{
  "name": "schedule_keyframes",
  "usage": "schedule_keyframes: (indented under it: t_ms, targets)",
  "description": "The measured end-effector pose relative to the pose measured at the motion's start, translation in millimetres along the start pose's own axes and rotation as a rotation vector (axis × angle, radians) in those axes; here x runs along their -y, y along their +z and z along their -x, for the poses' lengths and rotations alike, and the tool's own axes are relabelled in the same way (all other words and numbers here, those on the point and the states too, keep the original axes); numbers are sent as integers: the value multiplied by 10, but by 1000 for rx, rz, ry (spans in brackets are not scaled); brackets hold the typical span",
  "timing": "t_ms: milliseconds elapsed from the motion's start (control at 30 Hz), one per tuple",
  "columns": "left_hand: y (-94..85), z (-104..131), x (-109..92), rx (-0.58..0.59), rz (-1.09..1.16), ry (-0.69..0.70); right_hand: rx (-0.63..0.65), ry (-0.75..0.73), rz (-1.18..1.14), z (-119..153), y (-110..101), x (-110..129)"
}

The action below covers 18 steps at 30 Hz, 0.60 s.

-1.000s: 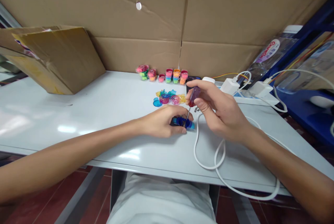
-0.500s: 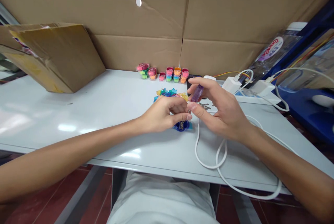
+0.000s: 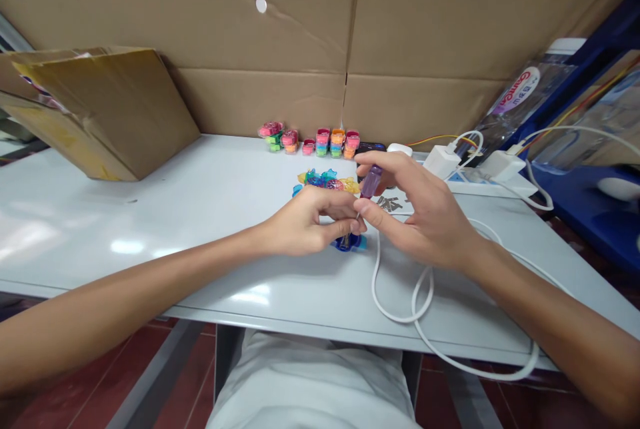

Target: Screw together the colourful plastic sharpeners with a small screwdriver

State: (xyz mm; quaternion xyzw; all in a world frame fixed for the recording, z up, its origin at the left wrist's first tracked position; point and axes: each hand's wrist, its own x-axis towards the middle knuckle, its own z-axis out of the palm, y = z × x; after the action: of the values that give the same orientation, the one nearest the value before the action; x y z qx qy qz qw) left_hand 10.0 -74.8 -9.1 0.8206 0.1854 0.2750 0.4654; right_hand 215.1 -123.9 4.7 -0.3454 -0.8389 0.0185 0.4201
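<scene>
My right hand (image 3: 420, 212) grips a small screwdriver (image 3: 371, 182) by its purple see-through handle, the handle tilted and the thin shaft pointing down. My left hand (image 3: 317, 219) is closed in a pinch, thumb against fingers, right at the lower end of the shaft. What sits inside that pinch is too small to make out. Just below the left fingertips a blue translucent plastic part (image 3: 349, 243) rests on the table, with a bit of metal in it. Behind the left hand lie several coloured translucent plastic pieces (image 3: 333, 182), partly hidden by it.
Small flat metal strips (image 3: 390, 204) lie beside the right hand. Stacks of bright plastic pieces (image 3: 337, 142) line the back. A white cable (image 3: 425, 302) loops across the table (image 3: 200, 222). A power strip (image 3: 495, 184) and bottle (image 3: 530, 92) stand right, a cardboard box (image 3: 115, 109) left.
The screwdriver handle has tipped slightly to the left and lower in my right hand. My left hand stays almost in place over the blue part.
</scene>
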Motion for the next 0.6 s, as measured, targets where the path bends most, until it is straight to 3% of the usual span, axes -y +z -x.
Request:
schedule_keyframes:
  t_ms: [300,600]
  targets:
    - [15,-17,-7,-153,-121,36,48,12,-10,28,46,-11]
    - [25,-11,41,-165,-174,55,193,27,-53,53,11,-34]
